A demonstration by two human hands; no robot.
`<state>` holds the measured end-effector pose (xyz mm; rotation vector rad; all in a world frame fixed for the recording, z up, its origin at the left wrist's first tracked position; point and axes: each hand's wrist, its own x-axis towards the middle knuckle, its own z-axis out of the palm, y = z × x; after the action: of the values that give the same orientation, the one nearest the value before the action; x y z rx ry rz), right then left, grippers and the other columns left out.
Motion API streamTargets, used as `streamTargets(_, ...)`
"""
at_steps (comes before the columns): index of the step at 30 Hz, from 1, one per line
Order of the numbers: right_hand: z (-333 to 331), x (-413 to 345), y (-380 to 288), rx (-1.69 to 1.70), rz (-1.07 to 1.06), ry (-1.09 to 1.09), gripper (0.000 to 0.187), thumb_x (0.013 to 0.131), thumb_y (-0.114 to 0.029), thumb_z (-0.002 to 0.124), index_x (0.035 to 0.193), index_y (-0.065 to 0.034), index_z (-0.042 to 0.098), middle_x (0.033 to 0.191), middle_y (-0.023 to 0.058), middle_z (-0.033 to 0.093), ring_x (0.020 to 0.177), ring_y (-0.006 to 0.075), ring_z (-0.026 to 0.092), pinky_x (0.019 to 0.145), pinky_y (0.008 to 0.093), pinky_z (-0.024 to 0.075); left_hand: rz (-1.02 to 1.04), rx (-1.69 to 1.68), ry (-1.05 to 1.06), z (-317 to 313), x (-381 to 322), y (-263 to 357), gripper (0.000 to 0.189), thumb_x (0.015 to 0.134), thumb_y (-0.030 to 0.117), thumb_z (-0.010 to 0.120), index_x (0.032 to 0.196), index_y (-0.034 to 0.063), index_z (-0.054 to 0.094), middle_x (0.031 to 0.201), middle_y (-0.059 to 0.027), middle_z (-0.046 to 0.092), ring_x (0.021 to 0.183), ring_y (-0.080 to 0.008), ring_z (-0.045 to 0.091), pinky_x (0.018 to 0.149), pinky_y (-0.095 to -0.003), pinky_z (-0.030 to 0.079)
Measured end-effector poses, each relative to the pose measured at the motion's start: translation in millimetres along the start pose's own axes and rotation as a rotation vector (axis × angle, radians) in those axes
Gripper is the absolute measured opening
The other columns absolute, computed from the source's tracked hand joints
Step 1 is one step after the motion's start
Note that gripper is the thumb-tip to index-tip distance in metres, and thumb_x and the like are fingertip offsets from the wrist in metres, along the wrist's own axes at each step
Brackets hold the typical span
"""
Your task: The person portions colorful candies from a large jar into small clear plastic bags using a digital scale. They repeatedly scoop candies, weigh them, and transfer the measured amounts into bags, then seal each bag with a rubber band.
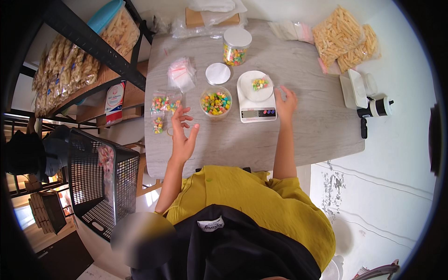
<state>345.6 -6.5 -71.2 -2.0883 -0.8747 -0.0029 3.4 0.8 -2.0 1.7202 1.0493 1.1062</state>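
Observation:
My left hand [183, 136] hovers with fingers apart, nearest to several small zip bags of colourful candy [162, 103] on the left of the table. Beside the scale's right edge is my right hand [287, 101], its fingers spread and holding nothing. On the round platform of the white digital kitchen scale [246, 93] lies a small clear bag of candy pieces [260, 84]. An uncovered round tub of colourful candy [216, 103] stands between my hands. Behind it rests a silvery round lid [217, 73]. Empty clear zip bags [182, 74] are piled to the left.
A lidded candy jar [235, 49] stands farther back on the table [217, 147]. Large bags of stick snacks [337, 36] fill the back right corner. At left are a black shelf rack [94, 38] and a black plastic basket [87, 175].

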Motion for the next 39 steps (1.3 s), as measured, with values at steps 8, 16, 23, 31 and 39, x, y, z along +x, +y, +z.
streamTargets(8,20,20,-17,-0.088,0.003,-0.118,0.024,0.077,-0.037,0.066,0.091,-0.0176,0.068,0.103,0.0052,0.059,0.102,0.0246,0.051,0.088,0.0439,0.0334,0.015,0.023,0.043,-7,-2,4,0.065,0.082,0.006,0.059,0.137,0.0023,0.025,0.128,-0.0136,0.044,0.097,-0.0173,0.048,0.08,-0.0306,0.038)
streamTargets(16,-25,6,-78,0.522,-0.191,-0.227,0.006,0.077,-0.006,0.065,0.082,-0.0052,0.063,0.084,0.0054,0.062,0.073,0.0167,0.058,0.063,0.0264,0.043,0.01,0.019,0.01,-1,-1,5,0.063,0.08,0.008,0.062,0.134,0.0034,0.029,0.126,-0.0111,0.044,0.098,-0.0174,0.048,0.079,-0.0309,0.039)
streamTargets(23,-71,-64,-160,0.547,-0.42,-0.645,0.008,0.076,-0.003,0.065,0.082,-0.0026,0.061,0.08,0.0062,0.06,0.072,0.0164,0.059,0.063,0.0271,0.044,0.097,0.042,-0.182,13,-2,24,0.063,0.077,0.01,0.066,0.13,0.0024,0.033,0.122,-0.0122,0.044,0.102,-0.0223,0.047,0.084,-0.0323,0.039)
streamTargets(31,-35,-70,-184,0.536,-0.481,-0.769,0.01,0.077,-0.01,0.066,0.077,-0.0018,0.062,0.079,0.0079,0.059,0.069,0.02,0.06,0.06,0.0333,0.0461,-0.105,-0.168,-0.18,18,-16,13,0.052,0.087,0.012,0.055,0.13,0.0001,0.029,0.122,-0.0162,0.042,0.115,-0.0241,0.041,0.099,-0.0347,0.031)
streamTargets(39,26,-45,-177,-0.344,-0.949,-0.81,0.007,0.068,-0.005,0.061,0.072,-0.0026,0.067,0.076,0.0153,0.065,0.069,0.0306,0.065,0.058,0.0395,0.0506,-0.073,-0.21,-0.057,9,-13,8,0.041,0.089,0.015,0.054,0.123,0.0018,0.037,0.112,-0.0099,0.046,0.104,-0.0185,0.044,0.094,-0.0313,0.033)
